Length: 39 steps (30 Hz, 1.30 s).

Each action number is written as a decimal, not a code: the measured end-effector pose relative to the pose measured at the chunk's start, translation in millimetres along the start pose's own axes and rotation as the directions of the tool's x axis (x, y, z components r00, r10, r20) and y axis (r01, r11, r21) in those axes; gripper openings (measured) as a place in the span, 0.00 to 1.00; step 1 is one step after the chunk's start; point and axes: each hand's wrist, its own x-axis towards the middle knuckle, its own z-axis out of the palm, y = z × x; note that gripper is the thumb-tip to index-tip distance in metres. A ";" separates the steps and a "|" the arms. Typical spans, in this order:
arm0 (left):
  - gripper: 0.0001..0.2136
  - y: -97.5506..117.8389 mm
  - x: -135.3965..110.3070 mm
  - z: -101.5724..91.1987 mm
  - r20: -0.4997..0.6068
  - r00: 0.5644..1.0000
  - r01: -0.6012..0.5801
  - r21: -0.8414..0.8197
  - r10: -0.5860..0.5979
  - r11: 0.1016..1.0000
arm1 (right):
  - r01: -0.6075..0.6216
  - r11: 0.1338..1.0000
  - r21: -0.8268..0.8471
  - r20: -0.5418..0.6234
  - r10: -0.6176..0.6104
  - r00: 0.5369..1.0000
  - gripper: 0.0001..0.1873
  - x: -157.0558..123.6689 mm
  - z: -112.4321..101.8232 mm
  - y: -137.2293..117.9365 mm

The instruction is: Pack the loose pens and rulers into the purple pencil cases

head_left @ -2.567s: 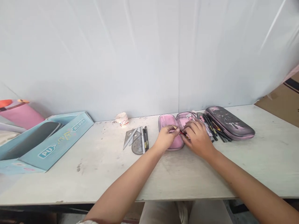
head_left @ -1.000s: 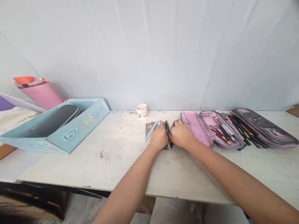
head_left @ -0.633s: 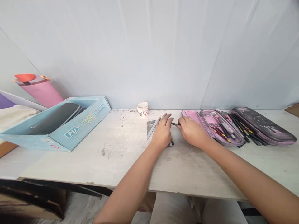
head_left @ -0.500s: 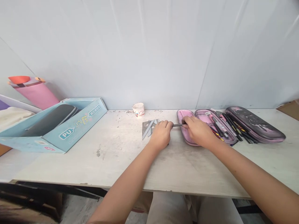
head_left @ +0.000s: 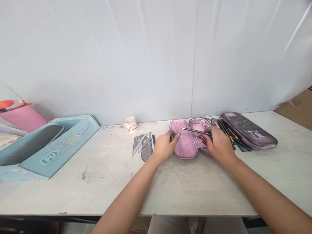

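1 pencil (head_left: 195, 131) in R hand (head_left: 220, 144), L hand (head_left: 163, 146) at open case's (head_left: 184, 147) edge, box (head_left: 60, 146) apart

Left hand (head_left: 163, 145) and right hand (head_left: 220, 144) bare; left forearm (head_left: 130, 191) and right forearm (head_left: 265, 188) bare too; trousers (head_left: 168, 225) pale beige, cloth looks finely ribbed; detail between the legs too dark to read

One head-worn camera faces forward and down across the table (head_left: 109, 188); the wall (head_left: 146, 58) occupies most of the upper half, the left hand (head_left: 165, 145) and right hand (head_left: 219, 145) appearing at mid-range below.
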 end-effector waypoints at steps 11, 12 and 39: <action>0.16 -5.4 -8.6 25.3 0.143 0.989 0.049 -0.561 0.039 0.826 | 0.055 0.992 0.111 0.104 -0.067 0.992 0.05 -10.7 3.0 -33.8; 0.16 -5.8 -9.2 25.1 0.137 0.990 0.037 -0.543 0.045 0.839 | 0.060 0.993 0.103 0.109 -0.071 0.991 0.04 -11.3 3.2 -32.8; 0.13 -13.7 -16.5 20.7 0.036 0.998 0.062 -0.385 -0.053 0.921 | 0.041 0.998 0.037 0.100 -0.044 0.994 0.09 -15.1 1.5 -20.7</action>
